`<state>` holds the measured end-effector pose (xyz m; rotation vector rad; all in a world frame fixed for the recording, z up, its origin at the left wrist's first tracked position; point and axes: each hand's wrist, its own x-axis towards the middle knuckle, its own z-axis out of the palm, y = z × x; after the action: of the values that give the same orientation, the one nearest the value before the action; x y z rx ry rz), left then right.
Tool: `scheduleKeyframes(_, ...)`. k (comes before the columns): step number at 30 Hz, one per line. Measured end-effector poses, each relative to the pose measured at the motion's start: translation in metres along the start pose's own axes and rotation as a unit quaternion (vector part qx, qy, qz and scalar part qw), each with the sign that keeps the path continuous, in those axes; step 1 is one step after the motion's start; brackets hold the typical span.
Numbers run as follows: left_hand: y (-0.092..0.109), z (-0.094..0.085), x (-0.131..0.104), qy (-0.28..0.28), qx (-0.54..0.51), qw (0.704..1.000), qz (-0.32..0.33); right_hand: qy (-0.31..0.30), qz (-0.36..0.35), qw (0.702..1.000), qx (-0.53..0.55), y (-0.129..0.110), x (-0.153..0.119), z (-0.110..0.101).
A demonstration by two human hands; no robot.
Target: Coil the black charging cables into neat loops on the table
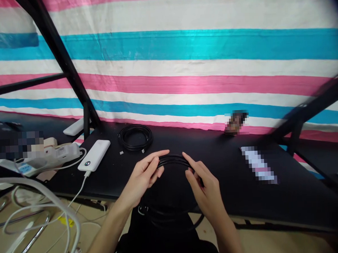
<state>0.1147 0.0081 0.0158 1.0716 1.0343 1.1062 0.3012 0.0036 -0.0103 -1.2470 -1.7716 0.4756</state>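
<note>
A loosely wound black cable [174, 158] hangs in a large loop between my hands, its lower part dropping below the table edge over my lap. My left hand [144, 174] grips the strands on the loop's upper left, thumb bent over them and index finger stretched along the top. On the other side, my right hand [204, 181] has the strands between thumb and fingers, with its index fingertip resting on the upper arc. Just beyond my left hand, a second black cable coil [136, 138] lies on the black table [221, 165], with two small white pieces at its near edge.
To the left lie a white power bank [94, 156] with a plugged-in lead, another white block [73, 127] and a power strip [66, 151]. White cables [60, 204] loop off the table edge. Black frame bars [68, 67] rise at both sides before a striped sheet [168, 48].
</note>
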Motion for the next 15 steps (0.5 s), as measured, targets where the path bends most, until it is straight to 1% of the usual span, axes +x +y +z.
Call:
scheduleKeyframes(2, 0.001, 0.006, -0.003, 0.002, 0.045, 0.998, 0.048, 0.008, -0.018, 1.000, -0.020, -0.004, -0.001, -0.003)
scheduleKeyframes(5, 0.001, 0.016, -0.007, -0.001, 0.098, 0.991, 0.090, 0.025, -0.031, 0.998, -0.038, -0.009, 0.000, -0.009)
scheduleKeyframes(8, 0.000, 0.024, -0.009, 0.007, 0.157, 0.977, 0.141, 0.038, -0.038, 0.998, -0.025, -0.011, 0.001, -0.013)
scheduleKeyframes(10, -0.001, 0.026, -0.007, 0.009, 0.230, 0.951, 0.205, 0.051, -0.053, 0.997, -0.008, -0.010, 0.002, -0.015)
scheduleKeyframes(12, -0.002, 0.026, -0.005, 0.005, 0.321, 0.911, 0.257, 0.072, -0.063, 0.995, 0.004, -0.010, 0.003, -0.016)
scheduleKeyframes(13, -0.002, 0.025, -0.003, 0.004, 0.367, 0.890, 0.269, 0.082, -0.064, 0.995, 0.008, -0.011, 0.002, -0.015)
scheduleKeyframes(15, -0.003, 0.022, -0.001, 0.006, 0.442, 0.855, 0.273, 0.100, -0.062, 0.993, 0.020, -0.014, 0.001, -0.014)
